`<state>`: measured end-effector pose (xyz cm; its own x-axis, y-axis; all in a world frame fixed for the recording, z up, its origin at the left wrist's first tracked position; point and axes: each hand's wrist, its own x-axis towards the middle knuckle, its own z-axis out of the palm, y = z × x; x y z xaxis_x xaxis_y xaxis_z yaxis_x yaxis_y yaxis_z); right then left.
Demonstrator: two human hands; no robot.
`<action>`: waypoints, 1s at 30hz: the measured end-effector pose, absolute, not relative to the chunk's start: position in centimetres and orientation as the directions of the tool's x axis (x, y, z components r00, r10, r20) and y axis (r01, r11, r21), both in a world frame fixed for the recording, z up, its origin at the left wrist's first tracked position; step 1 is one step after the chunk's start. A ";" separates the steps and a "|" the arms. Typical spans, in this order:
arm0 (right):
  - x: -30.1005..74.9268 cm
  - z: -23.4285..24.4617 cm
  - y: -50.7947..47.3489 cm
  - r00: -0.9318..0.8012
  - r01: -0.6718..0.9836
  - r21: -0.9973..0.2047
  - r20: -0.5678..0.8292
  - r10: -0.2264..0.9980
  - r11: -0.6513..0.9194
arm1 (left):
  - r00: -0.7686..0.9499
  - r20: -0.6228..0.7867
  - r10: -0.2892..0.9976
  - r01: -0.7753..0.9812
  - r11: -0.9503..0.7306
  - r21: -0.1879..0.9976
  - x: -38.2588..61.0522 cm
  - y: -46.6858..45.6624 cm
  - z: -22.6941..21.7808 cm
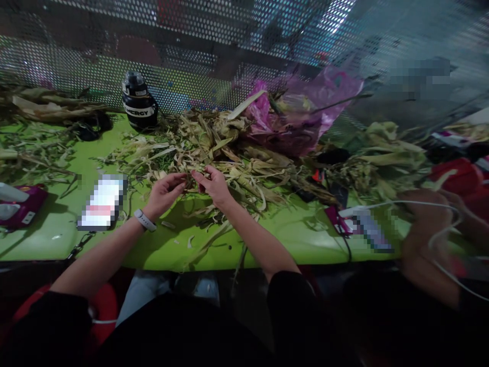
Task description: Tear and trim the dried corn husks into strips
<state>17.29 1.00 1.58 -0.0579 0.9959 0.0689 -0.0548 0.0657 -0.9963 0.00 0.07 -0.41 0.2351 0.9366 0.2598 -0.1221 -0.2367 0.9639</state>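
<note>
Left hand [165, 191] and right hand [214, 184] close together just above the desk [290, 229], fingers of both pinched on one dry husk strip [190, 178] at the near fringe of the husk pile [214, 148]; grip closed on both sides, though the exact hold of the left fingertips hard to make out. Watch [145, 220] on the left wrist. Judged step: parting or stripping a single leaf drawn from the heap. Next move, by the look of it, calling for a short outward pull with the pinch kept firm, dry fibre likely to tear. Directly beyond the fingers, tangled husks, then a pink bag [290, 122] and a black bottle [139, 104] against the mesh screen [229, 30]: no room forward. Left of the fingers, a phone [102, 202] lying flat, near but apart. Below the fingers, bare green desk down to its front edge, the best open room. Far to the right of the fingers, a co-worker's hand [424, 224] with a white cable [439, 206], well apart; wide sweeps that way best avoided.
</note>
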 end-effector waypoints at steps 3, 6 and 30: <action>17.4 1.5 1.0 -0.026 -0.042 -0.995 0.089 0.996 0.088 | 0.237 0.202 0.950 -0.172 -0.163 0.972 0.0 0.0 0.0; 17.4 1.3 1.2 -0.001 -0.038 -0.995 0.093 0.996 0.093 | 0.275 0.184 0.944 -0.173 -0.140 0.975 -0.1 -0.1 0.2; 16.6 2.2 0.2 -0.142 -0.207 -0.977 -0.012 0.990 -0.042 | 0.243 0.287 0.927 -0.050 -0.283 0.958 0.0 -0.1 0.4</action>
